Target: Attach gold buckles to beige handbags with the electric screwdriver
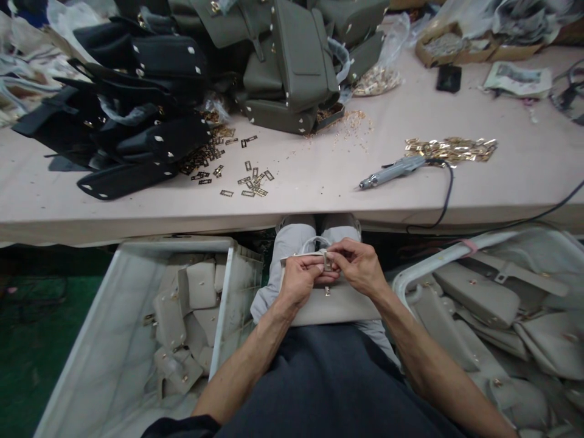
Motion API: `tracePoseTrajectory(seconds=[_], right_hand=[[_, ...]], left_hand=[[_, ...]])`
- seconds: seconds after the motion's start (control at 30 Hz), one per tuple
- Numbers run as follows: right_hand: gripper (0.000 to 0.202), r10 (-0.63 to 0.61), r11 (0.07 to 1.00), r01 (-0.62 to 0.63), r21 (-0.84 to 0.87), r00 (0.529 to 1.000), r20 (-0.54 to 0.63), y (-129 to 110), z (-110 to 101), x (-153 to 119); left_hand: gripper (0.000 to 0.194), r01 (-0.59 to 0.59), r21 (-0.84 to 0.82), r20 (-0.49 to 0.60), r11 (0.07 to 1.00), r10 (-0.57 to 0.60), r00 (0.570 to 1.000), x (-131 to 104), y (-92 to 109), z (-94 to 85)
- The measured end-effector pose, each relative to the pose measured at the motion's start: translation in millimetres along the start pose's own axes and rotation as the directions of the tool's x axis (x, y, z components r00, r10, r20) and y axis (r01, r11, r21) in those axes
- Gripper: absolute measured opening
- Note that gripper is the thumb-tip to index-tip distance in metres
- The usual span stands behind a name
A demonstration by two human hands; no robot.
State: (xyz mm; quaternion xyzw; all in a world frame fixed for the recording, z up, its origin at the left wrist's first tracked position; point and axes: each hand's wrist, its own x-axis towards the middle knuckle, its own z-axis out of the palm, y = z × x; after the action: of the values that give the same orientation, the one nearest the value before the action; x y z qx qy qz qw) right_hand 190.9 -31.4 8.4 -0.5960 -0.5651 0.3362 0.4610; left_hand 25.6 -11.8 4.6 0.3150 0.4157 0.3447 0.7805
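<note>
A light grey handbag [335,307] lies across my lap, with a small metal clasp [327,291] on its front. My left hand [303,277] is closed on the edge of the bag's flap, its fingers under a small rectangular metal plate [327,261]. From the other side, my right hand [358,261] pinches at the same plate with thumb and forefinger. Both hands meet over the bag, and the fingers partly hide the plate and the flap. Behind them a wrapped handle [314,243] arches up.
A pile of black bags [155,134] and dark green bags [301,61] stands on the table [301,194]. An electric screwdriver [392,171] lies near loose gold fittings [451,149]. Left and right of my legs stand a white bin [225,304] and another bin [433,258], both holding grey bags.
</note>
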Motion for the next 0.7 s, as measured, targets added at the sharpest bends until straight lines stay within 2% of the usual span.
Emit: tracePoseTrajectory(seconds=[0.2, 0.3, 0.57, 0.7], right_hand=[[0.007, -0.036, 0.999, 0.035, -0.041, 0.999, -0.028, -2, 0, -2], [0.006, -0.02, 1.0, 0.02, -0.023, 1.0, -0.003, -3, 0, -3], [0.007, 0.011, 0.999, -0.01, -0.034, 1.0, 0.022, -1, 0, -7], [0.012, -0.057, 0.998, 0.058, -0.016, 0.997, 0.048, -7, -7, -13]], left_hand=[[0.037, -0.014, -0.014, -0.056, 1.0, 0.013, 0.998, -1, -1, 6.9], [0.035, -0.007, -0.015, -0.095, 1.0, 0.005, 0.995, -2, -4, 9.2], [0.028, 0.005, 0.086, -0.198, 0.996, 0.012, 0.98, 0, -12, 14.3], [0.025, -0.04, 0.128, -0.231, 0.991, 0.069, 0.97, 0, -10, 17.4]])
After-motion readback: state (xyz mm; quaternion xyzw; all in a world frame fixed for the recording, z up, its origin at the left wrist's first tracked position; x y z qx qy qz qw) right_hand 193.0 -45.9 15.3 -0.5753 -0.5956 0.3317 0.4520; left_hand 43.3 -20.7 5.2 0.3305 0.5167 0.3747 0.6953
